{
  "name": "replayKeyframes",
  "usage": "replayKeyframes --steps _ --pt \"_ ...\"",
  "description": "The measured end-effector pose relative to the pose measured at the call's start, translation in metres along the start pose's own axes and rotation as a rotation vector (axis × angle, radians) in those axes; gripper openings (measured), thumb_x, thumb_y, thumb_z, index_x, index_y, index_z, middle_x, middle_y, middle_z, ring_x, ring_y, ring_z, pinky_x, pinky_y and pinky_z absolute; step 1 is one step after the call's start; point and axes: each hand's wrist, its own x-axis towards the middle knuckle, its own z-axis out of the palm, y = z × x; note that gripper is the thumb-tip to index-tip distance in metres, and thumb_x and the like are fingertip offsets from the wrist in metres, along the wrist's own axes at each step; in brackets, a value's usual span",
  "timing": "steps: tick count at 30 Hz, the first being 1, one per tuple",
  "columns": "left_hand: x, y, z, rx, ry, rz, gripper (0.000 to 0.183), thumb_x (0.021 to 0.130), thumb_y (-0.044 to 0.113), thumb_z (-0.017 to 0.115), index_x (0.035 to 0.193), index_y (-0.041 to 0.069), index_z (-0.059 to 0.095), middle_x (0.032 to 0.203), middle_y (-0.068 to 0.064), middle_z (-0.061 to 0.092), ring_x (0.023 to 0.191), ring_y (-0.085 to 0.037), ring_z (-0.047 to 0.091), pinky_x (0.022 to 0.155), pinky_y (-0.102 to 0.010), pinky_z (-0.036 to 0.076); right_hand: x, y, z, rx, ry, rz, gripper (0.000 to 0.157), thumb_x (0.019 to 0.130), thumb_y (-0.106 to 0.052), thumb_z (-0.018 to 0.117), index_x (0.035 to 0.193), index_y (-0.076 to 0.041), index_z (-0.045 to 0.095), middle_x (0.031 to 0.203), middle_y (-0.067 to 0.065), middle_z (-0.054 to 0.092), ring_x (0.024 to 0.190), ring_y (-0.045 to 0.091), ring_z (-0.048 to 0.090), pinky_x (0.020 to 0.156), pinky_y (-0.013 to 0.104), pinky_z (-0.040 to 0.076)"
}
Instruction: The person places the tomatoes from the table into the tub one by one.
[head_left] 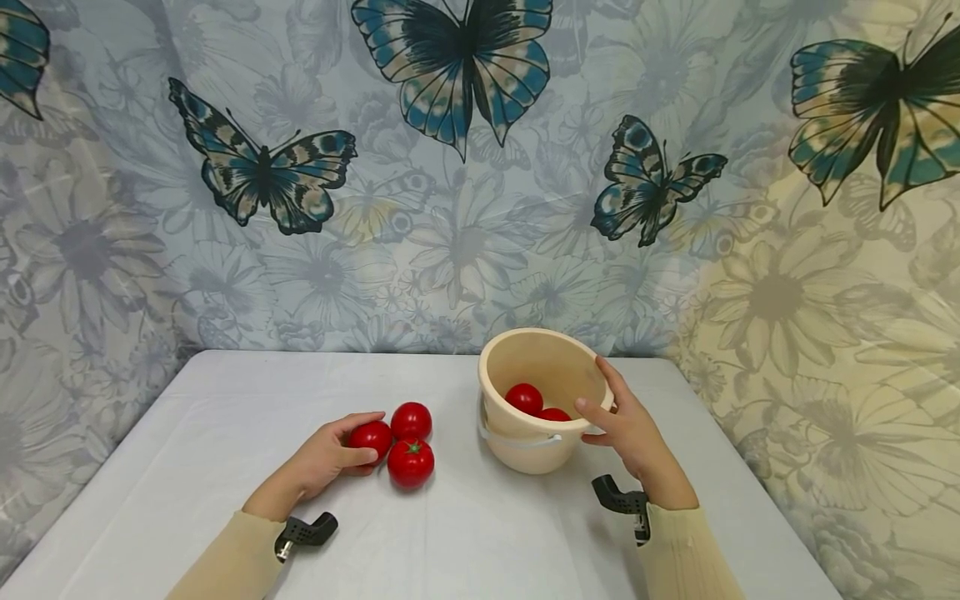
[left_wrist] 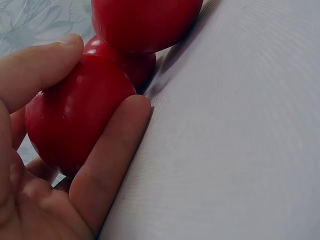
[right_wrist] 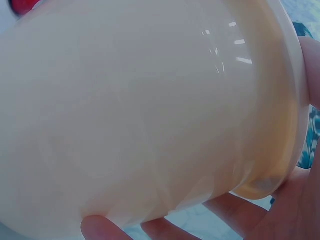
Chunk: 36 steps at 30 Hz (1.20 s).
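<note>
My left hand [head_left: 324,457] holds a red tomato [head_left: 371,440] at the table's left-centre, its thumb and fingers curled round the sides. Two more tomatoes lie against it: one behind [head_left: 411,421] and one in front [head_left: 411,465] with a green stem mark. In the left wrist view the held tomato [left_wrist: 75,115] touches the cloth side by side with the others. A cream bucket [head_left: 517,450] stands right of centre, slightly tilted, with two tomatoes [head_left: 523,398] visible inside. My right hand [head_left: 636,433] grips its right rim, thumb over the edge; in the right wrist view fingers reach under the bucket wall [right_wrist: 125,100].
A white cloth covers the table [head_left: 480,542]. The bucket's pale handle [head_left: 525,439] hangs down on its front. A butterfly-patterned curtain [head_left: 450,275] rises behind the table's back edge and along both sides. Dark wrist mounts [head_left: 307,531] sit at both sleeves.
</note>
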Motion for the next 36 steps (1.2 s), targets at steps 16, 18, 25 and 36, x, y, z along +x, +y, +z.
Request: replayKeyframes --steps 16,18,25,36 --pt "-0.0033 0.0011 -0.0016 -0.02 0.003 0.001 0.065 0.09 0.002 0.073 0.147 -0.002 0.042 0.139 -0.027 0.045 0.112 -0.033 0.056 0.085 -0.049 0.056 -0.0004 0.0008 -0.0007 -0.001 0.004 -0.004 0.088 0.096 -0.025 0.068 0.162 -0.026 0.009 0.163 0.017 0.006 0.129 0.052 0.041 0.08 0.061 0.054" --pt "-0.0041 0.0011 -0.0026 -0.036 0.0 0.003 0.066 0.091 0.002 0.072 0.148 -0.003 0.04 0.137 -0.028 0.046 0.111 -0.032 0.057 0.085 -0.049 0.056 -0.0005 0.0005 -0.0008 -0.002 0.004 -0.003 0.088 0.096 -0.026 0.069 0.162 -0.026 0.009 0.163 0.017 0.006 0.129 0.052 0.041 0.08 0.061 0.054" --pt "-0.0058 -0.0009 -0.0063 -0.106 -0.002 0.006 0.068 0.093 0.004 0.069 0.15 -0.005 0.034 0.138 -0.027 0.043 0.111 -0.032 0.057 0.086 -0.052 0.055 -0.0007 0.0001 0.0 -0.004 0.004 -0.002 0.088 0.096 -0.026 0.069 0.162 -0.026 0.009 0.163 0.017 0.005 0.13 0.051 0.041 0.08 0.061 0.054" --pt "-0.0037 -0.0022 -0.0076 -0.133 0.034 -0.02 0.069 0.092 0.006 0.071 0.151 -0.001 0.036 0.143 -0.026 0.036 0.116 -0.034 0.052 0.087 -0.052 0.055 -0.0009 0.0008 -0.0009 -0.002 0.003 -0.007 0.088 0.096 -0.025 0.068 0.162 -0.025 0.01 0.163 0.018 0.007 0.129 0.051 0.042 0.081 0.061 0.054"
